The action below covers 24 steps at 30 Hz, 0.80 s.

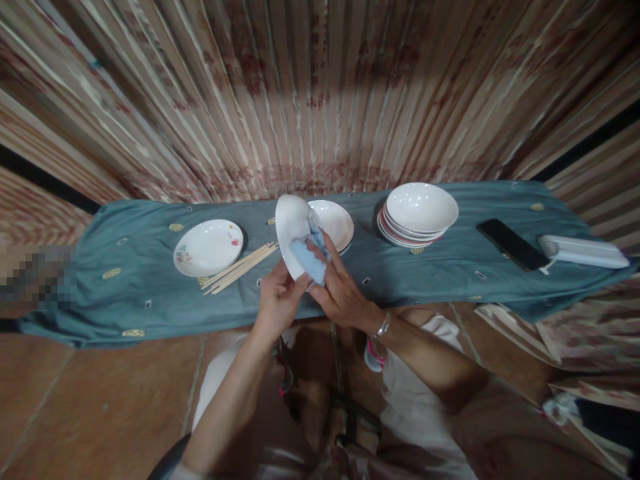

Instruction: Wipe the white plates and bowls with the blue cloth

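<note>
A white bowl (289,223) is held up on its side above the front of the table. My left hand (280,297) is closed on its lower rim. A light blue cloth (311,259) is pressed against the bowl by my right hand (343,290), whose fingers are wrapped round the cloth. Behind the bowl, and partly hidden by it, a white dish (340,223) rests on the table, with the edge of another showing beneath it. Several wooden chopsticks (240,267) lie in a bundle left of my hands.
A white plate with a floral pattern (210,247) lies on the left of the teal tablecloth (165,300). Stacked bowls (423,210) stand right of centre. Farther right are a black phone (513,245) and a long white object (583,250). A pleated curtain (310,100) hangs behind.
</note>
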{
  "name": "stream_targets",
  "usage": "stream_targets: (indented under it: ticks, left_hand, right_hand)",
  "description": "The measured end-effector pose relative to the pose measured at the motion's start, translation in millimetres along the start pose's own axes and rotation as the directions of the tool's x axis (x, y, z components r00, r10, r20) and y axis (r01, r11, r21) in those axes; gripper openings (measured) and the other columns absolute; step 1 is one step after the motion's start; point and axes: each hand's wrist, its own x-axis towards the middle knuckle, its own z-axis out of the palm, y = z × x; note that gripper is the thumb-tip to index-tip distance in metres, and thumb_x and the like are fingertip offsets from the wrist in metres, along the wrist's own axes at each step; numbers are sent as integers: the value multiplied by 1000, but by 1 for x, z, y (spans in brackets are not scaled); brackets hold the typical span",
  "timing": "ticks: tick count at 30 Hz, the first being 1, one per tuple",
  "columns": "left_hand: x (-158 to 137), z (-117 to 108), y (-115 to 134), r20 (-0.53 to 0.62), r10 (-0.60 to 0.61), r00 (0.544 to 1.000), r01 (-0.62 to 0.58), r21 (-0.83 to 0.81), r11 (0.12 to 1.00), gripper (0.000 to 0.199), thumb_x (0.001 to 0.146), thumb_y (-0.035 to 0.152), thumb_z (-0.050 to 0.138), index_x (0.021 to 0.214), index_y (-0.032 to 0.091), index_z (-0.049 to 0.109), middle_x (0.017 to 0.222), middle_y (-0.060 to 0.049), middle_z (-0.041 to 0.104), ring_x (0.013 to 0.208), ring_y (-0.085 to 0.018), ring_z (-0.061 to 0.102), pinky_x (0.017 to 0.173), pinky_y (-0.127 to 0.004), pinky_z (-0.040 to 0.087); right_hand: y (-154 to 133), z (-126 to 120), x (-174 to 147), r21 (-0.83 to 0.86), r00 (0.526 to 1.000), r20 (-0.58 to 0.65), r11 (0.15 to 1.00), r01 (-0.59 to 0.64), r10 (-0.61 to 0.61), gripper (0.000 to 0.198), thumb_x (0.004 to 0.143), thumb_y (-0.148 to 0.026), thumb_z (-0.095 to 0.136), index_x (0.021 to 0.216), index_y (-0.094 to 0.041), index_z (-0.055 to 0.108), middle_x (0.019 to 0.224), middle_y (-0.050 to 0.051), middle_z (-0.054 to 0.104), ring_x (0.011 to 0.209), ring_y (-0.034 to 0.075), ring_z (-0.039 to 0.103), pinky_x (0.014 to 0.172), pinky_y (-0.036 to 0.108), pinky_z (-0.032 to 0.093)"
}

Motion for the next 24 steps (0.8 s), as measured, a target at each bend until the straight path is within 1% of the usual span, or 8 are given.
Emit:
stream_targets:
  ticks: [4,7,9,12,14,17,22,24]
  left_hand:
    - [-5,3,-2,81,4,997,-6,29,1000,23,74,32,68,90,16,69,88,-5,71,80,-19,62,77,-29,48]
    - [-9,6,-4,135,-5,991,-3,58,998,22,74,30,68,91,16,70,87,-4,70,80,-18,61,77,-28,48]
    - [-11,8,-3,163,-11,987,-3,80,997,23,75,30,67,93,17,70,89,-4,70,81,-18,60,78,-28,47]
    - [-12,11,-1,188,-6,982,-16,120,993,24,77,31,65,95,16,69,89,-5,68,81,-18,59,77,-29,47]
    - [-13,12,1,201,-3,980,-29,155,988,22,78,32,63,91,15,68,86,-4,67,79,-18,58,75,-28,47]
    - [-14,13,3,220,1,976,-46,199,979,20,80,32,61,86,14,67,82,-4,66,76,-16,57,71,-27,46]
    - [-15,13,2,220,34,975,-89,244,966,18,82,31,59,88,14,65,83,-4,65,75,-15,58,70,-26,46]
    - [-15,12,2,222,63,973,-121,259,958,17,83,30,59,88,14,65,83,-4,66,77,-16,59,71,-26,46]
  right_hand:
    - [8,-4,5,1,998,-67,1000,-21,21,59,94,-35,32,148,-20,12,156,5,12,144,23,0,118,50,12]
    - [16,-5,7,23,984,-147,995,-93,96,57,94,-41,27,147,-22,17,156,4,15,144,21,5,119,46,9]
    - [21,-6,9,55,971,-173,986,-156,164,57,94,-47,25,145,-23,22,154,4,22,144,20,10,119,43,10]
    - [27,-10,13,147,947,-199,963,-226,253,59,93,-54,22,143,-23,29,148,5,35,142,18,18,119,41,13]
    - [31,-12,15,218,924,-217,938,-269,315,61,92,-56,22,142,-22,33,145,5,41,141,17,21,118,38,14]
    - [36,-14,17,300,880,-224,889,-347,419,64,91,-60,24,141,-22,36,143,5,44,140,17,25,117,36,14]
    - [39,-10,19,423,813,-207,800,-427,544,69,88,-64,26,137,-19,42,142,7,46,136,19,34,116,36,18]
    - [37,-7,19,465,776,-187,750,-470,602,72,86,-67,27,135,-16,45,140,8,48,135,21,36,116,37,18]
